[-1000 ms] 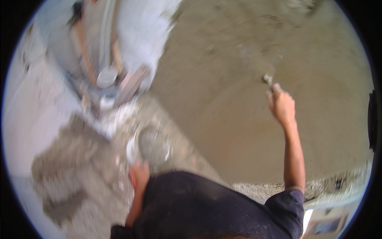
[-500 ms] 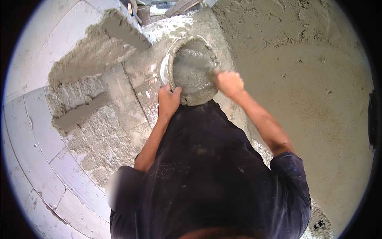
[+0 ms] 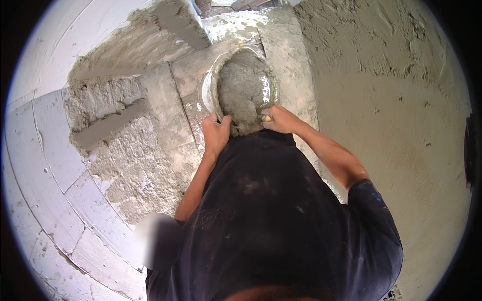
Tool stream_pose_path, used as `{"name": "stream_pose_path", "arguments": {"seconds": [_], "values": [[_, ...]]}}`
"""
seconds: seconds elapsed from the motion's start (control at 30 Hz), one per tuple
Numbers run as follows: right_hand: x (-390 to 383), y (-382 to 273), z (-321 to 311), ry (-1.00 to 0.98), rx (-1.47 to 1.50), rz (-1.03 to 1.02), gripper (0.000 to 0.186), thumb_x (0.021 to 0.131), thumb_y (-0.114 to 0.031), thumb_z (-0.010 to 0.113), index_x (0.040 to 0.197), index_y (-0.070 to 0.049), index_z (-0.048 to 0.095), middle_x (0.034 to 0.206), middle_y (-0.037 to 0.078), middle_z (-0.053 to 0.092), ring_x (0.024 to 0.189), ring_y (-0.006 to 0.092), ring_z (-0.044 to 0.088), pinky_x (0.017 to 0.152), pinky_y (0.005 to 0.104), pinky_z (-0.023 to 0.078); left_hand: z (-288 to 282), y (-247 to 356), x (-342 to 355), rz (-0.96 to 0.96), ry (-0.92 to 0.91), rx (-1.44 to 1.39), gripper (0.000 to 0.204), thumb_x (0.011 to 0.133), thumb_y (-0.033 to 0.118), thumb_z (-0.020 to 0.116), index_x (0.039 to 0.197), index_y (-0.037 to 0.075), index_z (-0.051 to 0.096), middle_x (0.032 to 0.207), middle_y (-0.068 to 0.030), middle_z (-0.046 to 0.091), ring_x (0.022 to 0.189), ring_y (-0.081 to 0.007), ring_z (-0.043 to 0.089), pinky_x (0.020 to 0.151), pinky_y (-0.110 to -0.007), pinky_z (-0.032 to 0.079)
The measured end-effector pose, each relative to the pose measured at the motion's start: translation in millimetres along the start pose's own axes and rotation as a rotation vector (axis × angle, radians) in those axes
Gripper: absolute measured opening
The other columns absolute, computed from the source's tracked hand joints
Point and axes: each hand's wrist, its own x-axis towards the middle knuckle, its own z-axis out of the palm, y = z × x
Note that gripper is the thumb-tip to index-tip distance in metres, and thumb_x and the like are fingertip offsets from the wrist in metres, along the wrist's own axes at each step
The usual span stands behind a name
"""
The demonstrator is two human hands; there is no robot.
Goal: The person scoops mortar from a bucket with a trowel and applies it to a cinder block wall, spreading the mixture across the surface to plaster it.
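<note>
**Hands at the mortar pan**

Left hand (image 3: 216, 131) grips the near rim of the mortar pan (image 3: 207, 95), fingers curled over the edge. Right hand (image 3: 279, 119) is clenched around a tool handle (image 3: 267, 119) at the pan's near right rim; the blade is hidden in the wet mortar (image 3: 243, 93). The pan sits against the person's dark shirt (image 3: 271, 215), between a rough, partly plastered block wall (image 3: 125, 150) and a freshly plastered surface (image 3: 401, 125). Heaped full, it likely handles heavy and slippery; the rigid rim looks like the surest hold, the mortar itself soft and loose.
</note>
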Motion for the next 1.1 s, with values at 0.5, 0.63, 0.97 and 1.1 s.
{"name": "stream_pose_path", "arguments": {"seconds": [0.5,0.63,0.97,1.1], "values": [[-69.1,-108.5,-160.6,0.605,-0.629,0.173,0.027,0.086,-0.028,0.064,0.104,-0.008,0.064,0.086,0.015,0.069,0.079,0.034,0.069,0.068,0.0473,0.056,6.2,-94.3,96.1,0.388,0.277,0.341,0.042,0.08,0.028,0.07,0.087,-0.012,0.057,0.083,-0.0271,0.06,0.079,-0.0434,0.055,0.076,-0.053,0.042],[-131.4,-183.4,-259.2,0.821,-0.706,-0.117,0.027,0.088,-0.031,0.067,0.093,-0.005,0.062,0.077,0.014,0.066,0.07,0.0339,0.067,0.066,0.0466,0.055,7.9,-29.4,99.1,0.349,0.106,0.223,0.03,0.073,0.013,0.066,0.068,-0.01,0.046,0.061,-0.0247,0.049,0.059,-0.033,0.048,0.062,-0.052,0.039],[-367.8,-171.0,-555.9,1.279,0.036,0.25,0.03,0.097,-0.033,0.062,0.096,-0.003,0.066,0.069,0.004,0.062,0.05,0.0067,0.055,0.04,0.0202,0.049,62.3,12.1,104.2,0.313,0.035,0.263,0.029,0.074,0.011,0.063,0.064,-0.011,0.045,0.056,-0.0245,0.048,0.055,-0.0274,0.044,0.058,-0.049,0.038],[-424.4,-187.1,-534.9,1.68,-0.152,0.185,0.034,0.102,-0.034,0.053,0.088,-0.004,0.061,0.067,-0.001,0.053,0.054,0.0059,0.048,0.046,0.0239,0.043,79.9,30.1,87.5,0.36,0.098,0.237,0.03,0.075,0.011,0.063,0.066,-0.011,0.046,0.057,-0.0257,0.049,0.056,-0.0292,0.044,0.06,-0.05,0.038]]}}
